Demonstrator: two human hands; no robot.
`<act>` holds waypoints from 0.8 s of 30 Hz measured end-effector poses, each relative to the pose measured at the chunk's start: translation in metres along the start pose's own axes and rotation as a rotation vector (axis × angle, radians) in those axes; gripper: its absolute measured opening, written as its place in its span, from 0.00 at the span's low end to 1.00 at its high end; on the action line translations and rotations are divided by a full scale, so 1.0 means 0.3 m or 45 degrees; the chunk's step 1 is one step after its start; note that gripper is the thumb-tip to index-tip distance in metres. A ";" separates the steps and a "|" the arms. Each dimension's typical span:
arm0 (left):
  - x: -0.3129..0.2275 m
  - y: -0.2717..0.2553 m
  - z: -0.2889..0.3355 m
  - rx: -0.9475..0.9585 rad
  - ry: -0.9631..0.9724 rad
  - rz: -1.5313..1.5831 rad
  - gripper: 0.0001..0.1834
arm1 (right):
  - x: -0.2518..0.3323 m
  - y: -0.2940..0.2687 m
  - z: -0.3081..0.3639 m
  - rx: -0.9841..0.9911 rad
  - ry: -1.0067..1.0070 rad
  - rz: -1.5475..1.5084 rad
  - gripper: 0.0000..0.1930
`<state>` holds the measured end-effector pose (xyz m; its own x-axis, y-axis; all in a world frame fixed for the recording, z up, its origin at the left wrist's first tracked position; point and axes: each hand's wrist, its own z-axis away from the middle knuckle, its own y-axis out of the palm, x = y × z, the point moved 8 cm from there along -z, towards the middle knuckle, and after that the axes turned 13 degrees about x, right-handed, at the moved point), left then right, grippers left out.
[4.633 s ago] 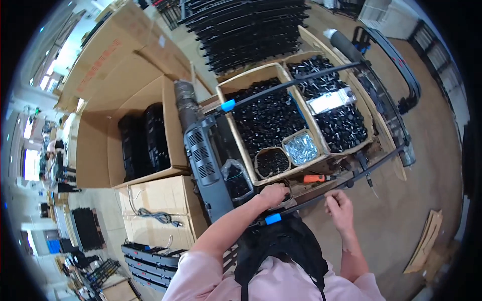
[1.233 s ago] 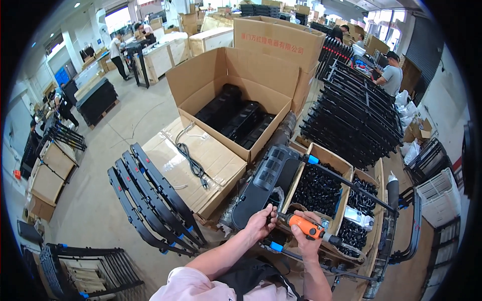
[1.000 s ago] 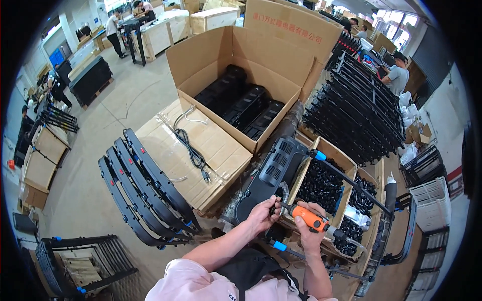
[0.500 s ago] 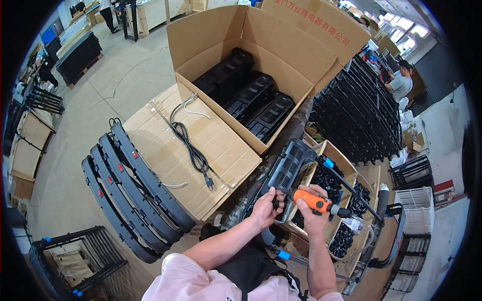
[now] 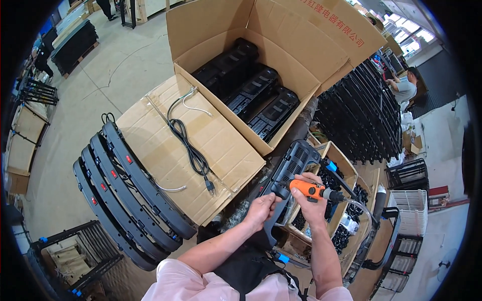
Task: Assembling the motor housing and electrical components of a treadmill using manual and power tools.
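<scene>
An orange power screwdriver [image 5: 306, 189] lies across my right hand [image 5: 312, 204], whose fingers are wrapped round its body. Its dark nose points left, over a dark grey vented plastic housing [image 5: 296, 159]. Beside that nose, my left hand [image 5: 262, 209] is closed with thumb and fingertips together at the housing's near part. Whatever is between those fingertips is too small to make out. A clear hose [image 5: 362, 206] runs near the tool's rear end.
Right of the housing stands a wooden bin [image 5: 325, 150] of small black parts. Ahead, an open carton [image 5: 201, 83] holds black housings. On flat cardboard [image 5: 145, 125] lies a black power cord [image 5: 187, 143]. Curved grey frames [image 5: 118, 165] stand at left, black frames [image 5: 359, 110] at right. A person [image 5: 405, 89] sits beyond.
The screwdriver in my right hand has moved left and up, its nose now close to my left fingertips. My left fingers have drawn together. The whole view has shifted slightly.
</scene>
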<state>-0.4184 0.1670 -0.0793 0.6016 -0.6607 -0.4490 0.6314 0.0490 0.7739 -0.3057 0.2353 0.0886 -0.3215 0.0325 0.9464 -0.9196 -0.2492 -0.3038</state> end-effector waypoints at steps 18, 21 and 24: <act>-0.267 0.001 0.028 -0.361 0.230 -2.050 0.25 | 0.000 -0.014 -0.017 0.021 0.049 -0.093 0.27; -0.260 0.008 0.036 -0.357 0.298 -2.097 0.24 | -0.002 -0.021 -0.010 0.020 0.038 -0.073 0.27; -0.253 -0.005 0.042 -0.363 0.333 -2.100 0.24 | 0.002 -0.011 -0.009 0.022 0.059 -0.074 0.27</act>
<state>-0.4711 0.2075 -0.0407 -0.6983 -0.0113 -0.7157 0.6673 -0.3720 -0.6452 -0.3034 0.2387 0.0900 -0.2778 0.0922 0.9562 -0.9333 -0.2618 -0.2459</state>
